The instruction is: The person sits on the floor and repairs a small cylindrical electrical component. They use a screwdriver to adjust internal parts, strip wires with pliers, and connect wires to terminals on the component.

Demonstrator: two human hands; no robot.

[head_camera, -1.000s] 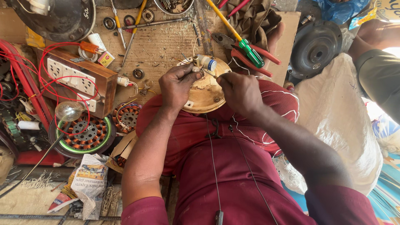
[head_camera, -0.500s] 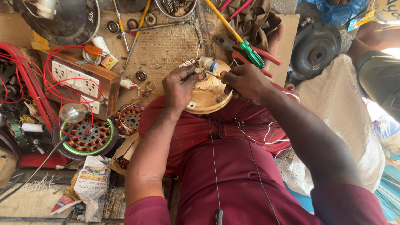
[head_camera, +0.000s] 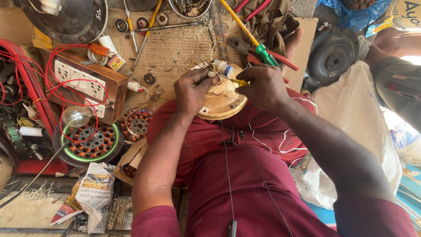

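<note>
A round cream-coloured fan motor cover (head_camera: 221, 103) rests on my lap, tilted toward me. My left hand (head_camera: 193, 90) pinches a thin wire or terminal near the cover's top edge. My right hand (head_camera: 263, 87) grips a small yellow-handled screwdriver (head_camera: 237, 81) whose tip points left at the spot my left fingers hold. A small white cylindrical capacitor (head_camera: 226, 69) sits at the top of the cover, just above both hands. Thin white wires (head_camera: 263, 140) trail from the cover across my maroon clothing.
A wooden switchboard (head_camera: 87, 85) with red wires, a bulb (head_camera: 76, 116) and two copper-wound stators (head_camera: 90, 140) lie left. A green-handled screwdriver (head_camera: 265, 55), red-handled pliers (head_camera: 274, 57) and bearings are on the board ahead. A dark round motor housing (head_camera: 331, 55) and another person's arm (head_camera: 394, 83) are right.
My right hand has shifted up onto the cover and now brings the yellow screwdriver to the spot held by my left fingers. The view has also tilted slightly.
</note>
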